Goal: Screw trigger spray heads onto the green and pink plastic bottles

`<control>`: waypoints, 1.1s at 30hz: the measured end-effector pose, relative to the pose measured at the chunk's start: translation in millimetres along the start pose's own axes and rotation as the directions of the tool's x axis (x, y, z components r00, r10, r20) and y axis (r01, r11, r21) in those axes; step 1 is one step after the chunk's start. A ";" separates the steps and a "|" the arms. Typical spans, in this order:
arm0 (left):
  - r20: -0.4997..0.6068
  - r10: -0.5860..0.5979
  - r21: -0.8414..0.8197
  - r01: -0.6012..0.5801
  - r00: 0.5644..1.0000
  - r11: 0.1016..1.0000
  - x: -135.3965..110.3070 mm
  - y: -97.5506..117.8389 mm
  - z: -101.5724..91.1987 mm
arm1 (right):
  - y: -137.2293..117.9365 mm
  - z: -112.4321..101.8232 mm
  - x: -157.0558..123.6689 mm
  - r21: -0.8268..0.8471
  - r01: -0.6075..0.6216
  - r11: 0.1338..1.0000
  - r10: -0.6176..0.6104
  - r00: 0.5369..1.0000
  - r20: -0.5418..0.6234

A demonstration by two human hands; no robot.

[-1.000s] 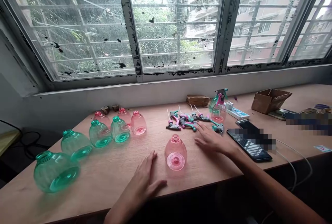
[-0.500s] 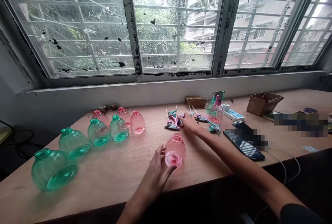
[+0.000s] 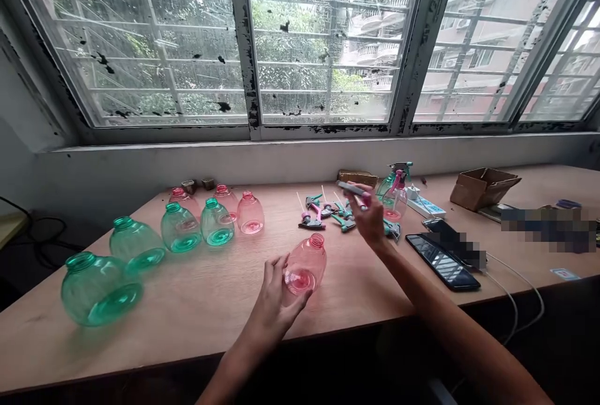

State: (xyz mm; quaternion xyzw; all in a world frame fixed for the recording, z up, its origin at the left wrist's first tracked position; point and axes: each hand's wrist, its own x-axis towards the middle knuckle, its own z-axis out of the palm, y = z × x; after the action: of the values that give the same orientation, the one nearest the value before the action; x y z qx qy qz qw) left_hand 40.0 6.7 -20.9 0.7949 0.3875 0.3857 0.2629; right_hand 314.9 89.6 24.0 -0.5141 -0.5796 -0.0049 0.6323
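Lifted since the earlier frame, a grey-and-pink plastic spray head (image 3: 352,189) is grasped by the right hand (image 3: 370,219). A tilted, rounded, clear-pink plastic bottle (image 3: 307,262) is clasped by the left hand (image 3: 274,299) — apparently so its neck is left free — in front of the pink-and-teal plastic spray-head pile (image 3: 312,224).

No wording is reading clearly anywhere. A small, flat, rectangular blue-and-white card or sticker (image 3: 565,274) is lying near the front edge of the pale wooden tabletop (image 3: 187,317), its printing staying too small to make out. A long white plastic power strip (image 3: 425,206) is showing blue patches, also illegible.
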 end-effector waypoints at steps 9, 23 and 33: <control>0.046 -0.010 0.021 0.009 0.999 1.000 -2.2 4.9 -4.0 | -50.7 -95.4 -62.5 0.807 -0.169 0.565 0.449 0.884 -0.129; 0.094 0.017 0.030 -0.020 0.995 0.999 -5.1 12.4 -8.3 | -76.3 -99.5 -78.6 0.737 -0.021 0.675 0.366 0.877 -0.310; -0.033 -0.050 -0.256 0.040 0.998 0.966 -7.8 9.6 -5.5 | -56.7 -75.7 -100.4 0.739 -0.340 0.582 0.368 0.920 0.134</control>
State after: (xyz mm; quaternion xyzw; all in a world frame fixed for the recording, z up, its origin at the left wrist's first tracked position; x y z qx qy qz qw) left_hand 36.3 -4.5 -14.1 0.7377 0.3576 0.4418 0.3644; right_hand 302.9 -46.0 1.6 -0.3122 -0.4043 0.3512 0.7847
